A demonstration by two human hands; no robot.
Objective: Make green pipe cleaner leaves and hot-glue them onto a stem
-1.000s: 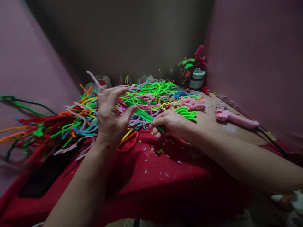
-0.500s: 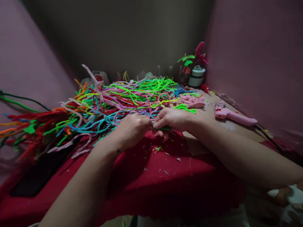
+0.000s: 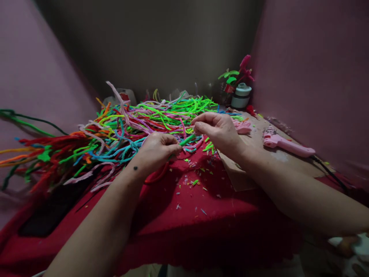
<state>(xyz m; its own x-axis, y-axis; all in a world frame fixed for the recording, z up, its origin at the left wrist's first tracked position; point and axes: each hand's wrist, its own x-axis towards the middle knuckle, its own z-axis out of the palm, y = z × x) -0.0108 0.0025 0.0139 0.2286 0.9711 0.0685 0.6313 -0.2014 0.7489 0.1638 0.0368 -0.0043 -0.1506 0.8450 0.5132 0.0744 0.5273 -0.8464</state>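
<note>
My left hand [image 3: 160, 150] is closed, thumb against bent fingers, on a short green pipe cleaner piece [image 3: 188, 141] that sticks out to the right. Up and to the right of it, my right hand [image 3: 217, 129] has its thumb and forefinger pinched together near the far end of that piece. What lies between those fingertips is too small to make out. Under my left hand a red curved loop [image 3: 157, 176] partly shows on the red cloth. Behind both hands spreads a large heap of coloured pipe cleaners [image 3: 138, 115].
A pink glue gun [image 3: 288, 144] with a black cord lies on a brown board [image 3: 259, 138] at the right. Behind it stand a lidded jar [image 3: 241, 95] and a pink fuzzy flower [image 3: 245, 67]. A dark flat object [image 3: 49, 211] lies left. Coloured scraps [image 3: 196, 182] dot the red cloth [image 3: 184, 227].
My hands, together before, have come apart; the right one rose and moved right. The green piece now shows between them, and the red loop has come into view under my left hand.
</note>
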